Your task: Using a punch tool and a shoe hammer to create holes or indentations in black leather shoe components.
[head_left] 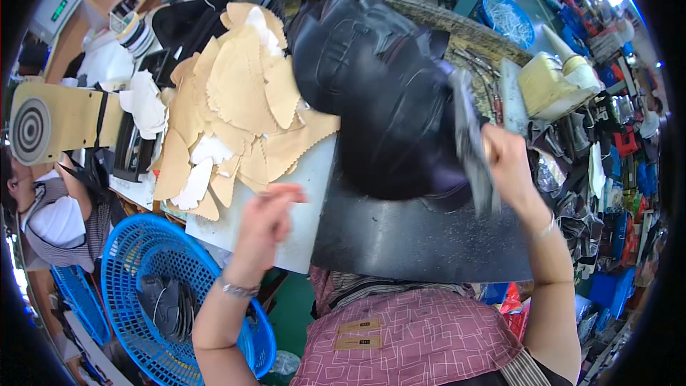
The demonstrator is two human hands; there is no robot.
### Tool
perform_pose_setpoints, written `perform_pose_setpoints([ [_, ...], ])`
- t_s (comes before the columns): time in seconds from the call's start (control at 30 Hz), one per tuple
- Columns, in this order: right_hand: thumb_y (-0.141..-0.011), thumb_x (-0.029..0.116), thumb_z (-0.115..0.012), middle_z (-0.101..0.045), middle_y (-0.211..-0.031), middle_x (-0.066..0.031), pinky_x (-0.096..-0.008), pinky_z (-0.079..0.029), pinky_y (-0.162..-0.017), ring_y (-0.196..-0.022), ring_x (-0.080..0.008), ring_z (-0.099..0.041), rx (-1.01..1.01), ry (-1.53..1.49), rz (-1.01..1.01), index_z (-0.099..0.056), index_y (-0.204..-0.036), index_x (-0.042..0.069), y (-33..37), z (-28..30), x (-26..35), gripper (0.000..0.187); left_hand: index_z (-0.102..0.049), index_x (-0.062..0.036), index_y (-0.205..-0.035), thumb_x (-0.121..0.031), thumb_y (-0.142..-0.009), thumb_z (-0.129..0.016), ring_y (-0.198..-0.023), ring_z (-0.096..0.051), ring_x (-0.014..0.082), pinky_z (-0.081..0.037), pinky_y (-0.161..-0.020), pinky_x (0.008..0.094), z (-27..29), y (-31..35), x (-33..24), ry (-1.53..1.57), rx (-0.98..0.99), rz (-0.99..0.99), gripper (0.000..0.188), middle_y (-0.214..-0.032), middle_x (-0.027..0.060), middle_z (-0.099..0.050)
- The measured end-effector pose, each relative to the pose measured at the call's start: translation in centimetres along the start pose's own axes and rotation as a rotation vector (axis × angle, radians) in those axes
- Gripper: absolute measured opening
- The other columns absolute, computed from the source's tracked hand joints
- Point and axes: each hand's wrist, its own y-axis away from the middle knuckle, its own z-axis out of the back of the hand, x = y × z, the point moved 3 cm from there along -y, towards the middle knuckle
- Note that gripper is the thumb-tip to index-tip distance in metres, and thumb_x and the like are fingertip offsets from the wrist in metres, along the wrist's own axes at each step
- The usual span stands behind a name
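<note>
My right hand (506,161) grips a blurred, dark grey flat piece (471,146) at the right side of a black pile. The pile is of stitched black shoe uppers (400,114), heaped on the dark work surface (400,236). My left hand (266,220) hovers over the pale board (304,232), close to the heap of tan shoe linings (243,93) with zigzag edges. Motion smears its fingers, so I cannot tell whether they hold anything. Several white pieces (211,150) lie among the tan ones.
A blue plastic basket (118,271) with dark bundled pieces stands at lower left. Another person (61,214) sits at far left by a machine. Hand tools (486,71) and a yellowish container (547,86) lie at the table's right; crowded goods fill the right side.
</note>
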Motion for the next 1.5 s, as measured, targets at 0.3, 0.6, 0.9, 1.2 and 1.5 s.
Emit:
perform_pose_setpoints([
  [0.3, -0.074, 0.025, -0.069, -0.064, -0.078, -0.0144, -0.0347, -0.046, -0.065, -0.071, -0.0276, -0.062, 0.145, 0.105, -0.196, -0.062, -0.094, 0.002, -1.3, -0.6, -12.5, 0.031, -0.052, 0.0003, -0.073, -0.060, -0.071, -0.064, -0.040, -0.031, 0.0055, -0.020, -0.033, 0.0235, -13.5, -10.1, 1.5, -0.308, 0.155, 0.217, 0.062, -0.058, 0.0019, -0.045],
  [0.6, -0.075, 0.018, -0.067, -0.042, -0.064, 0.0066, -0.0209, -0.024, -0.042, -0.048, -0.0037, -0.031, 0.360, -0.517, -0.605, -0.057, -0.116, 0.006, 1.4, 0.9, -16.2, 0.043, -0.061, 0.0104, -0.085, -0.066, -0.065, -0.062, -0.086, -0.063, 0.0274, -0.047, -0.078, 0.0327, -17.4, -9.9, 0.6, -0.929, 0.267, 0.100, 0.079, -0.089, 0.0211, -0.063],
  [0.9, -0.079, 0.013, -0.058, -0.055, -0.087, -0.0013, -0.0203, -0.037, -0.050, -0.060, -0.0061, -0.047, 0.386, -0.396, -0.551, -0.045, -0.128, 0.001, 2.0, 0.9, -16.8, 0.051, -0.045, 0.0027, -0.120, -0.016, -0.063, -0.075, -0.107, -0.052, 0.0227, -0.040, -0.094, 0.0322, -19.5, -10.2, 5.5, 0.142, 0.159, -0.075, 0.067, -0.118, 0.0142, -0.054],
  [1.2, -0.071, 0.031, -0.074, -0.050, -0.125, -0.0149, -0.0282, -0.042, -0.084, -0.103, -0.0178, -0.053, 0.398, -0.601, -0.003, -0.049, -0.123, -0.003, 3.9, -2.1, 3.2, 0.067, -0.052, 0.0007, -0.117, -0.009, -0.071, -0.069, -0.095, -0.060, 0.0174, -0.046, -0.087, 0.0304, -2.6, 7.2, -1.2, 0.403, 0.200, -0.183, 0.050, -0.109, 0.0099, -0.061],
  [1.5, -0.060, 0.001, -0.070, -0.057, -0.116, -0.0151, -0.0350, -0.050, -0.079, -0.098, -0.0327, -0.060, 0.358, -0.375, 0.443, -0.061, -0.108, 0.006, 0.4, -7.8, 12.4, 0.050, -0.060, -0.0021, -0.100, -0.020, -0.074, -0.061, -0.091, -0.062, 0.0237, -0.050, -0.084, 0.0382, 32.3, 29.2, 11.6, 0.149, -0.629, -0.082, 0.031, -0.100, 0.0113, -0.064],
])
